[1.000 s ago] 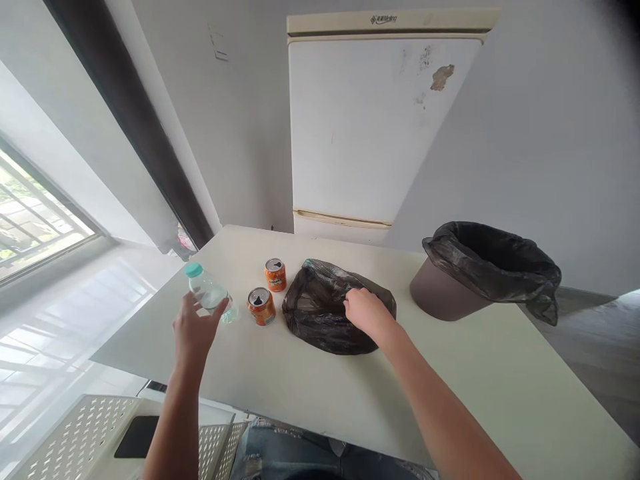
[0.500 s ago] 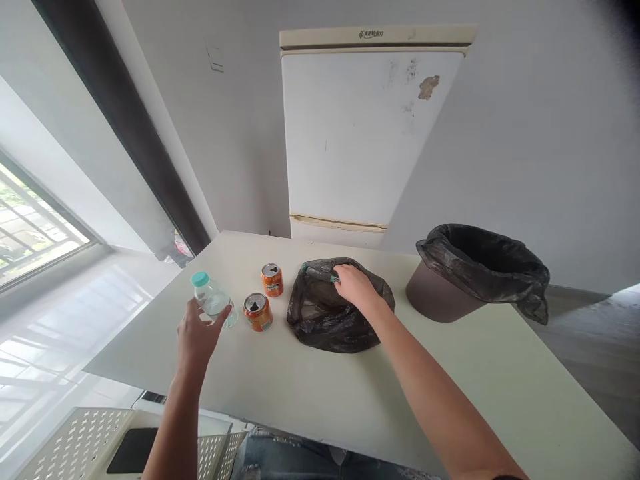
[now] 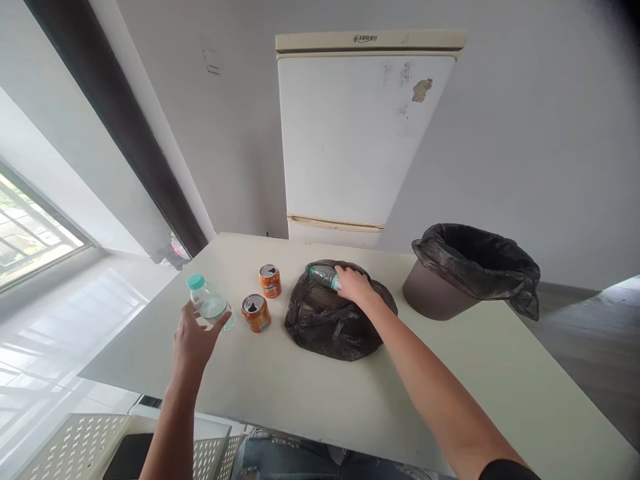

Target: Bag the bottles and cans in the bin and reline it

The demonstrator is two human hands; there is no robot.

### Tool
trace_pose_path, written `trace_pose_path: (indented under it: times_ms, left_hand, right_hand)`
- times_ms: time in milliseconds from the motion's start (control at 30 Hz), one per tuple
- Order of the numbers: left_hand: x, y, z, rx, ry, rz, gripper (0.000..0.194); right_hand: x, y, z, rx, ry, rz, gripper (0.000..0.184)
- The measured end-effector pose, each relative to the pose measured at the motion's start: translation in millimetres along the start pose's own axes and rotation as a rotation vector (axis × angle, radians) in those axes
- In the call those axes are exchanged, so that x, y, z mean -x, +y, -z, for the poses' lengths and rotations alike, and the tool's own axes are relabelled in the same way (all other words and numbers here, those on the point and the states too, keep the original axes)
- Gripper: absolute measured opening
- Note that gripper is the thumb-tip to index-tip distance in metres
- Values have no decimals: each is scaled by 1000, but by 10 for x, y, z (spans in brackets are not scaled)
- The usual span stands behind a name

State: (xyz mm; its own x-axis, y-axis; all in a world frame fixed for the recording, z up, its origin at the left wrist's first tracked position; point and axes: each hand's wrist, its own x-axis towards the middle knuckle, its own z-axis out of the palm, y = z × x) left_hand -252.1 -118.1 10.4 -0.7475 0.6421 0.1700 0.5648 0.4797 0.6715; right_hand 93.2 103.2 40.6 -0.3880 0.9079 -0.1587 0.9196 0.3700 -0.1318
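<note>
My left hand (image 3: 194,337) is wrapped round the lower part of a clear plastic bottle (image 3: 210,303) with a mint-green cap, at the left of the table in the head view. My right hand (image 3: 356,285) reaches into the mouth of a black plastic bag (image 3: 337,337) and grips a second clear bottle (image 3: 325,275) with a green label. That bottle lies on its side along the bag's far rim, its labelled end partly covered by my fingers. Two orange drink cans, a nearer one (image 3: 257,319) and a farther one (image 3: 271,285), stand upright and opened between bottle and bag.
A brown bin (image 3: 435,290) lined with a black bag (image 3: 480,263) stands on the table's right side. Behind the white table (image 3: 300,393) is a white refrigerator (image 3: 350,140). A cream perforated basket (image 3: 75,440) sits below the near left edge, holding a dark flat object.
The bottle in my right hand shows more of its body at the bag's mouth. The bag's near side has bulged slightly toward me. My left hand keeps its place on the other bottle.
</note>
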Motion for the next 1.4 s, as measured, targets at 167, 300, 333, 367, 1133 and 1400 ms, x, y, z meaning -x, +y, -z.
trace_pose_path:
  times_ms: [167,300,333,367,1133,1400]
  left_hand:
    - [317,213,126,75,377,-138,96]
    - [654,554,128,155,545,-459,38]
    - [735,652,94,188,495,-501,27]
    - [818,749,47,233,399,-523,20]
    - [1455,1396,-177,523,-212,-636,64]
    - [1395,933,-315,567,-33,-513,24]
  right_hand:
    - [424,137,213,-256,-20,-31,88]
    - [859,227,423,-455,30,-55,79]
    - [967,239,467,-501,28,-65,74]
    - [1073,245,505,-550,10,-79,68]
    - [1858,-574,631,-992,205,470,59]
    - [1360,-948,1048,-1134,536,470,42]
